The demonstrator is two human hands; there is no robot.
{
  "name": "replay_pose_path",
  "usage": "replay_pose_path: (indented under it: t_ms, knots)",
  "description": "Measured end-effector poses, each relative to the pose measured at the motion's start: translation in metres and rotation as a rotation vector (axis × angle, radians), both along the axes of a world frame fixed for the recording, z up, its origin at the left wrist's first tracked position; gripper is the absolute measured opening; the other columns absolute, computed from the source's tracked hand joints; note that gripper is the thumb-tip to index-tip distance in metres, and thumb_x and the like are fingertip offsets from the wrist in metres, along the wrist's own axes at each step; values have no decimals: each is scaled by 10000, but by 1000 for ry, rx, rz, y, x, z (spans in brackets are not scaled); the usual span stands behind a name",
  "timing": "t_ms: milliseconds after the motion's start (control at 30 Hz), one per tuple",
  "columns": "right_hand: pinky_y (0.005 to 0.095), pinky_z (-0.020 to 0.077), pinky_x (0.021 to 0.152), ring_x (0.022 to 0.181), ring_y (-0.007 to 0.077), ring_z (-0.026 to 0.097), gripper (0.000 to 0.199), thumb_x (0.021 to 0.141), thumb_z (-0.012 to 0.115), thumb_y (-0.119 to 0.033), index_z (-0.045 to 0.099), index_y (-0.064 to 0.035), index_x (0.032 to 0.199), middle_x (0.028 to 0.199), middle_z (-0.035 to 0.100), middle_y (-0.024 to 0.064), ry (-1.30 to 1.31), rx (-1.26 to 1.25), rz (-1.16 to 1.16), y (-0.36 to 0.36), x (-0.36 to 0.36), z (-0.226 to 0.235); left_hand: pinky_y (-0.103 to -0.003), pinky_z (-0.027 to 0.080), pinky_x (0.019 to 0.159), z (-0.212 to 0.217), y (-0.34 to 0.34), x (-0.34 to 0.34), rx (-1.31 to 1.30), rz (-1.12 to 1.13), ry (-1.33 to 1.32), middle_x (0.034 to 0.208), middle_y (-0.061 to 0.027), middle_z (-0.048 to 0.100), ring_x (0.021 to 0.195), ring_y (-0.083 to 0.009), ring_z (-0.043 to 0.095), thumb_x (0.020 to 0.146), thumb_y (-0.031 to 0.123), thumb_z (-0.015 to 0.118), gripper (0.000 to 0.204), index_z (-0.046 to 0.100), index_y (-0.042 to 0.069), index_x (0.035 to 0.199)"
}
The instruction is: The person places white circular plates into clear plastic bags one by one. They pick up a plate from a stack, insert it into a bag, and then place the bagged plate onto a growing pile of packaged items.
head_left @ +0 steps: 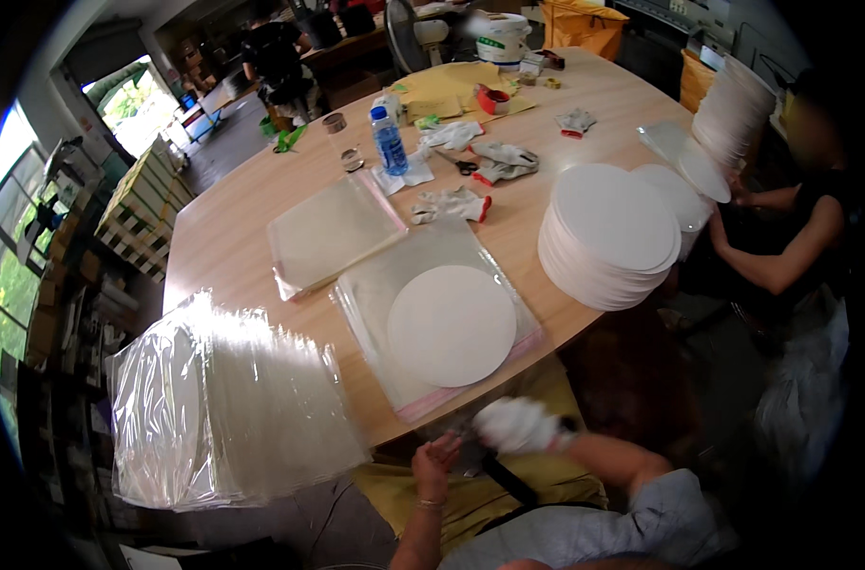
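Over my lap, just off the table's front edge, my bare left hand (436, 456) is palm up with its fingers apart. Close on its right is my right hand (518, 426) in a white work glove, smeared by motion, its fingers not clear. A blurred patch between the hands hides whether anything is there. In front of them on the table, one white round disc (451, 326) lies flat on a stack of clear plastic bags (371, 304) with pinkish edges. Another stack of clear bags (333, 233) lies behind, to the left.
Shiny bagged sheets (233, 408) overhang the table's left front. Tall stacks of white discs (608, 223) stand at right, beside another person's arms (779, 256). Work gloves (504, 161), scissors (463, 166), a water bottle (389, 142) and red tape (492, 99) lie farther back.
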State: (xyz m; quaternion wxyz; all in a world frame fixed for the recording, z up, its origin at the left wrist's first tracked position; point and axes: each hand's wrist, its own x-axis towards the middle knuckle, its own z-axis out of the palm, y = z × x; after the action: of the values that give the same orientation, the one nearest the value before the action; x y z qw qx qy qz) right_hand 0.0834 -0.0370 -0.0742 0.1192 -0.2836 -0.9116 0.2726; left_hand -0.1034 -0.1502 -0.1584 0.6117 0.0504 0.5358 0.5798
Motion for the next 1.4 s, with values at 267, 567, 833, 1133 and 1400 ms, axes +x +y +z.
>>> replay_pose_path:
  t_ms: [267,567,833,1133,1400]
  knots:
    - [403,366,961,1127,331,442,471,816,536,-232,441,-22,1227,1205,467,200,-1000,-285,-840,-35,379,-129,-381,489,805,11,12,-21,37,-200,140,1130,-161,604,974,-292,619,935,271,320,441,593,-50,1063]
    - [475,410,906,1027,248,523,233,667,698,-98,598,-73,876,1046,579,43,370,694,-87,86,109,-23,-382,488,801,30,-4,-36,51,-196,225,1063,-153,629,911,-287,631,931,280,371,405,604,-23,1065]
    - [374,466,719,780,220,592,87,645,677,-64,625,-78,713,790,637,20,473,378,195,121,109,-27,-415,415,840,44,22,-49,377,-533,2129,1103,-119,589,1039,-301,506,704,60,695,284,638,62,983]
    - [365,466,593,654,259,589,54,672,671,-112,634,-87,704,707,628,73,325,145,69,119,125,-35,-360,464,665,34,47,-59,747,-498,1510,810,-50,652,739,-238,604,796,75,615,62,655,80,843]
    - [402,466,562,596,316,579,128,773,583,-196,628,-88,722,614,572,132,99,74,-380,107,108,-27,-367,431,566,26,37,-42,344,-260,1415,612,-79,596,598,-267,567,909,208,503,299,636,64,682]
